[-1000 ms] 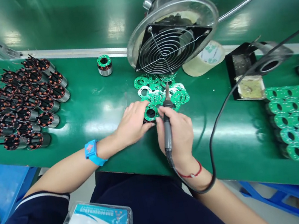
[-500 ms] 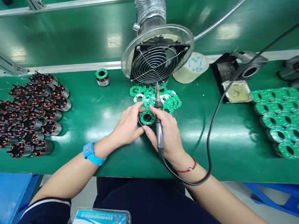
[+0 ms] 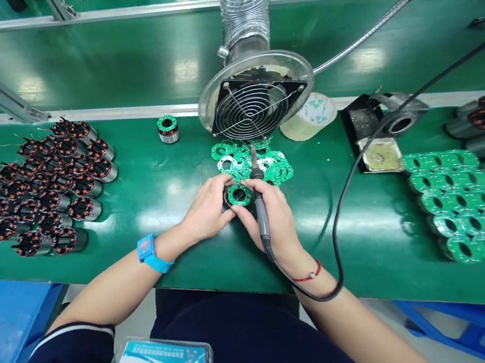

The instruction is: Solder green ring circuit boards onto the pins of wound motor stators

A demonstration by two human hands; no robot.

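Note:
In the head view a motor stator with a green ring-shaped circuit board (image 3: 239,195) on top stands upright on the green bench in front of me. My left hand (image 3: 210,207) is closed round its left side, thumb and fingers against it. A soldering iron (image 3: 261,212) lies in my right hand (image 3: 277,216), its tip pointing away from me toward the fan. The thumb and fingers of that hand also reach the stator's right edge. Just behind it lies a loose pile of green ring boards (image 3: 278,166), partly under the fume extractor fan (image 3: 253,105).
Wound stators (image 3: 50,182) stand grouped at the left, and a single board-topped stator (image 3: 168,129) at the back. A solder-wire roll (image 3: 310,117) and a soldering iron stand (image 3: 374,134) are right of the fan. Rows of board-topped stators (image 3: 464,200) fill the right. The iron's black cable (image 3: 337,240) loops over my forearm.
The soldering iron has turned slightly in my right hand, and its handle now stands a little more upright. Both hands remain at the stator. The whole view has shifted slightly.

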